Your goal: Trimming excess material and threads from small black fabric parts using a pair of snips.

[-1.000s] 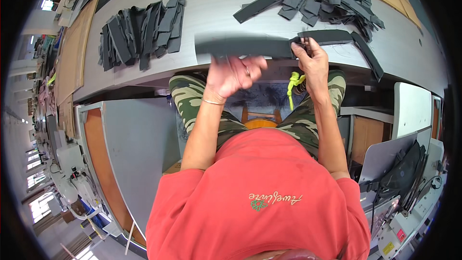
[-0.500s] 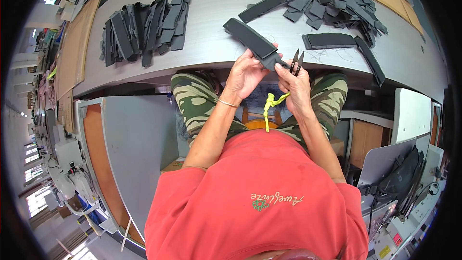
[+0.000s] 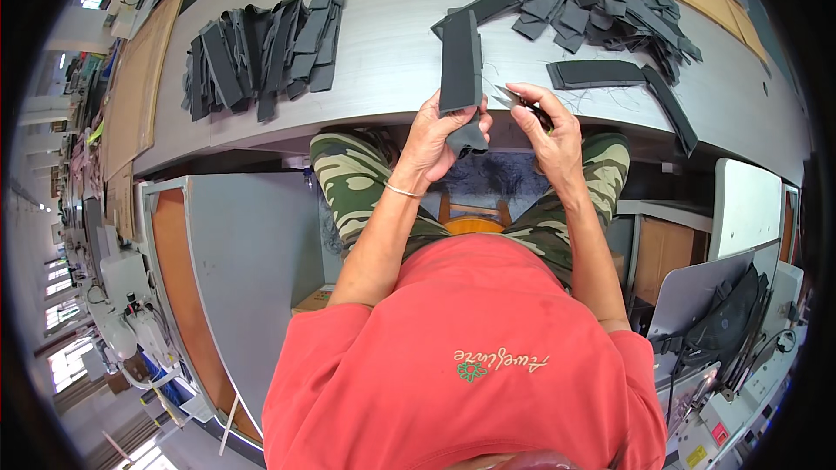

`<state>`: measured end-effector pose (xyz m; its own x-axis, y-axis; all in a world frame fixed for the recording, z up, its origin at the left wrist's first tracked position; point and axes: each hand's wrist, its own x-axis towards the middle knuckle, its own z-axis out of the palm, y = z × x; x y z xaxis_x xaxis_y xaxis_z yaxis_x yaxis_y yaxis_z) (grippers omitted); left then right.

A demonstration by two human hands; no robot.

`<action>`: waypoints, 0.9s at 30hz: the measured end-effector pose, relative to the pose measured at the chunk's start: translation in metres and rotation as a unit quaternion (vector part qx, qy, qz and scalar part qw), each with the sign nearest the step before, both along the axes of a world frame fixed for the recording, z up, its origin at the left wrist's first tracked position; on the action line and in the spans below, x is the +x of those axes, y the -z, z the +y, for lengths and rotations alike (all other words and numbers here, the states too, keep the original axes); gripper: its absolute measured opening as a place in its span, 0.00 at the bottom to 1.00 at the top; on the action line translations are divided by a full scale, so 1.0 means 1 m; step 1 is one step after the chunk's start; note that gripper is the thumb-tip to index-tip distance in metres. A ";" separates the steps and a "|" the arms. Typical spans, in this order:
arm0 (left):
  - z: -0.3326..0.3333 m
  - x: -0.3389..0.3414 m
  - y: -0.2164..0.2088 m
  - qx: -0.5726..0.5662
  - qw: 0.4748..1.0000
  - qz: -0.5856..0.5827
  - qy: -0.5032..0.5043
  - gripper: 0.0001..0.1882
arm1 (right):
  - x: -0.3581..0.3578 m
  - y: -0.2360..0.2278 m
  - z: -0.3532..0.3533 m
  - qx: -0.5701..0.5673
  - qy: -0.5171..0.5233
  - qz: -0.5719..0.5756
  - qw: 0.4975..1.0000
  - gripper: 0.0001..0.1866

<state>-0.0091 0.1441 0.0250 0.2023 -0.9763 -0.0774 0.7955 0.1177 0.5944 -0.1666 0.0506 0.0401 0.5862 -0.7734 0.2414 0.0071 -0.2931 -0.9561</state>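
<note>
Pale-grey tabletop (image 3: 383, 43); white machine (image 3: 124, 280) at room's left. Dark strip (image 3: 459, 65) above front edge, long axis running away from wearer. Left hand (image 3: 428, 144): fingers pinching strip's near part. Right hand (image 3: 558, 141): fingers closed round snips (image 3: 535, 113).

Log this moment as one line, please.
left hand: holds dark grey fabric strip | right hand: holds thread snips beside strip | table: strip bundle left, strip heap far right
</note>
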 end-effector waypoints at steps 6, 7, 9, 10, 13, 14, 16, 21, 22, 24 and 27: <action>0.002 -0.004 -0.003 0.004 0.997 -0.070 0.043 0.14 | 0.011 -0.008 -0.010 -0.126 0.054 0.075 0.988 0.10; 0.002 -0.004 -0.003 0.010 0.995 -0.085 0.047 0.15 | 0.011 -0.008 -0.012 -0.125 0.054 0.075 0.988 0.10; 0.003 -0.004 -0.002 0.017 0.994 -0.099 0.052 0.16 | 0.007 -0.009 -0.016 -0.143 0.072 0.121 0.980 0.09; 0.004 -0.004 -0.003 0.014 0.994 -0.095 0.052 0.16 | 0.005 -0.009 -0.016 -0.142 0.072 0.121 0.980 0.09; 0.004 -0.002 -0.004 0.007 0.995 -0.087 0.051 0.16 | 0.001 -0.008 -0.015 -0.145 0.080 0.078 0.983 0.09; 0.004 -0.002 -0.004 0.003 0.995 -0.082 0.050 0.16 | 0.000 -0.008 -0.015 -0.165 0.078 0.087 0.979 0.09; 0.003 -0.001 -0.003 0.005 0.996 -0.081 0.049 0.16 | -0.001 -0.007 -0.013 -0.184 0.077 0.098 0.975 0.09; 0.003 -0.001 -0.003 0.010 0.995 -0.084 0.048 0.16 | -0.002 -0.004 -0.011 -0.097 0.043 0.061 0.992 0.09; 0.003 -0.001 -0.003 0.012 0.995 -0.088 0.054 0.16 | -0.002 -0.004 -0.011 -0.097 0.043 0.061 0.993 0.09; 0.004 -0.001 -0.003 0.015 0.994 -0.092 0.060 0.17 | -0.001 -0.004 -0.012 -0.138 0.045 0.063 0.987 0.09; 0.004 -0.001 -0.006 0.009 0.994 -0.082 0.074 0.17 | -0.002 -0.009 -0.013 -0.186 0.047 0.082 0.978 0.09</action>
<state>-0.0099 0.1483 0.0310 0.0685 -0.9950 -0.0730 0.6962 -0.0048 0.7178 -0.1682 0.0379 0.0488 0.5707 -0.7027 0.4248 -0.1824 -0.6129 -0.7688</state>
